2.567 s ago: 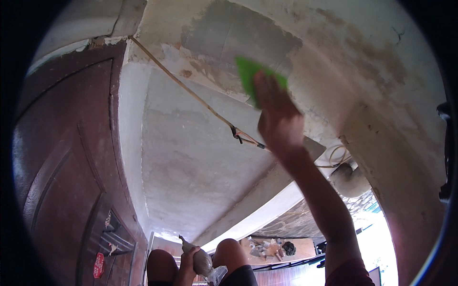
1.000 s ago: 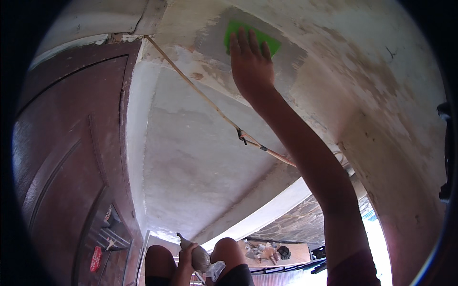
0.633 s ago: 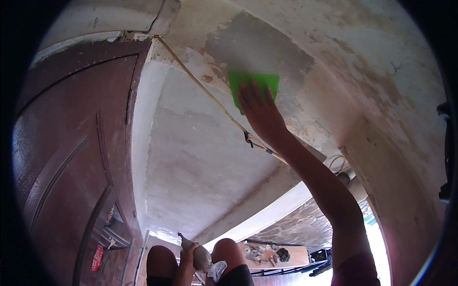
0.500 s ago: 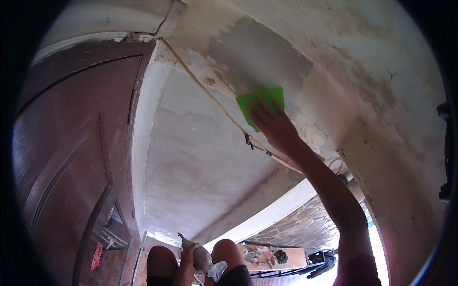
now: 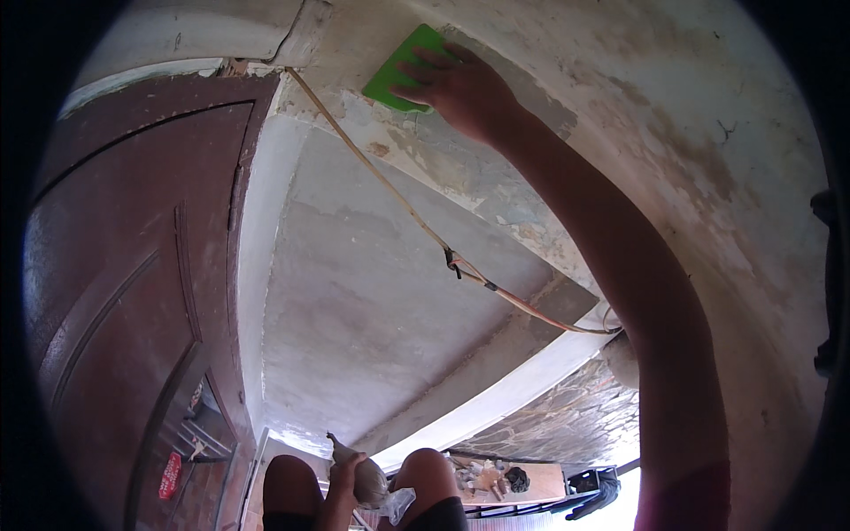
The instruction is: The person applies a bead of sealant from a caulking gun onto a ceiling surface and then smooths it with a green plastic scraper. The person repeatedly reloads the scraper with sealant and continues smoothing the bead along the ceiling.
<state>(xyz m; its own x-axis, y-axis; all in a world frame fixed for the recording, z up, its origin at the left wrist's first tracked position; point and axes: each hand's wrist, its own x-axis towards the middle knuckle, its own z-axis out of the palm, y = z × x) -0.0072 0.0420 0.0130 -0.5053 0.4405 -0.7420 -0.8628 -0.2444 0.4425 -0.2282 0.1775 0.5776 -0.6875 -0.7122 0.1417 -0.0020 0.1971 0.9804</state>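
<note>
Up high, my right hand (image 5: 471, 96) holds a flat green plastic spreader (image 5: 388, 81) against the pale wall surface (image 5: 425, 159), fingers spread across its back. Beside and partly behind that hand lies a dark grey smoothed patch (image 5: 536, 84) with ragged edges. Low down between my knees, my left hand (image 5: 343, 478) is wrapped round a plastic bag (image 5: 370, 487) filled with grey paste. The bag's twisted, narrow end points up, and loose clear plastic hangs at its other end. My fingers partly hide the bag.
A tan cable (image 5: 372, 173) with dark tape at a joint runs slantwise across the wall. At left stands a brown wooden door (image 5: 124, 230). Below, a wooden board (image 5: 544, 478) bears rubble and a black bundle, near a black crate (image 5: 584, 482). Bare, stained plaster (image 5: 699, 150) covers the right.
My right hand has moved the green spreader up and to the left across the grey patch, and the arm is stretched further. My left hand still holds the bag between my knees.
</note>
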